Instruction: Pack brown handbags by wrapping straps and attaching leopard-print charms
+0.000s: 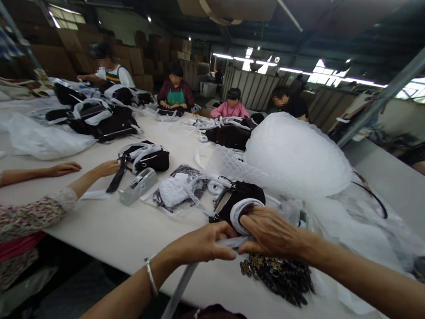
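A black bag with pale wrapping lies on the table before me. Against its near side is a coil of white foam strip. My left hand, a silver bangle on its wrist, pinches the pale strip, whose tail hangs past the table edge. My right hand is bent over the coil and the strip, with its fingertips partly hidden. Just below my right hand lies a pile of dark straps with metal clasps.
Left of the bag are a plastic-wrapped packet and a clear tape dispenser. A co-worker's hand touches another black bag. Bubble wrap bulges at the right. Several people sit along the far side.
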A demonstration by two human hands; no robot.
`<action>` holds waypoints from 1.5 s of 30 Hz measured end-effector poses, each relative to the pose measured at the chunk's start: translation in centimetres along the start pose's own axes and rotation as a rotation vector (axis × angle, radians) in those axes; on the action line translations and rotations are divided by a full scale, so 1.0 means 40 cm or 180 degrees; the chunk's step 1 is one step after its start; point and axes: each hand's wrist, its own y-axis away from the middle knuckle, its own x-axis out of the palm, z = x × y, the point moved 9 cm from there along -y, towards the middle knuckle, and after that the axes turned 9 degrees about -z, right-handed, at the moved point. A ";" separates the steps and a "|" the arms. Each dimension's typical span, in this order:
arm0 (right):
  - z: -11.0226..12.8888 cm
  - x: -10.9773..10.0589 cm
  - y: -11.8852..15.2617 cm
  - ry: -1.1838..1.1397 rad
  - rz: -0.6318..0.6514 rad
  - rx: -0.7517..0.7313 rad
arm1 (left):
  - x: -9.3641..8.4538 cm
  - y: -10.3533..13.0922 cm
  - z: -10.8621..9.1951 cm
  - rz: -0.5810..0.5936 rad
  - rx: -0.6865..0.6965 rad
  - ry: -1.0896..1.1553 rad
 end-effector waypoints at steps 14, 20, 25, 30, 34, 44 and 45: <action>-0.013 0.109 0.110 -0.5222 0.0279 0.3101 | -0.065 -0.020 -0.021 -0.0600 0.0897 -0.0866; -0.020 0.096 0.109 -0.7164 -0.0783 0.3416 | 0.007 -0.050 0.082 -0.0690 0.0015 0.1570; -0.049 0.095 0.087 -0.7760 -0.1634 0.3175 | 0.064 -0.080 0.078 -0.0906 0.0114 0.2593; -0.086 0.083 0.073 -0.7796 -0.2405 0.3037 | 0.078 -0.084 0.041 -0.0745 0.0205 0.2888; -0.090 0.090 0.052 -0.8010 -0.2585 0.2840 | 0.078 -0.083 0.052 -0.0619 0.0017 0.3020; -0.070 0.274 0.036 -0.8552 -0.2655 0.3597 | 0.074 -0.076 0.110 -0.0786 -0.0243 0.2838; -0.071 0.295 0.039 -0.8440 -0.2751 0.3763 | 0.067 -0.074 0.110 -0.0871 -0.0200 0.2698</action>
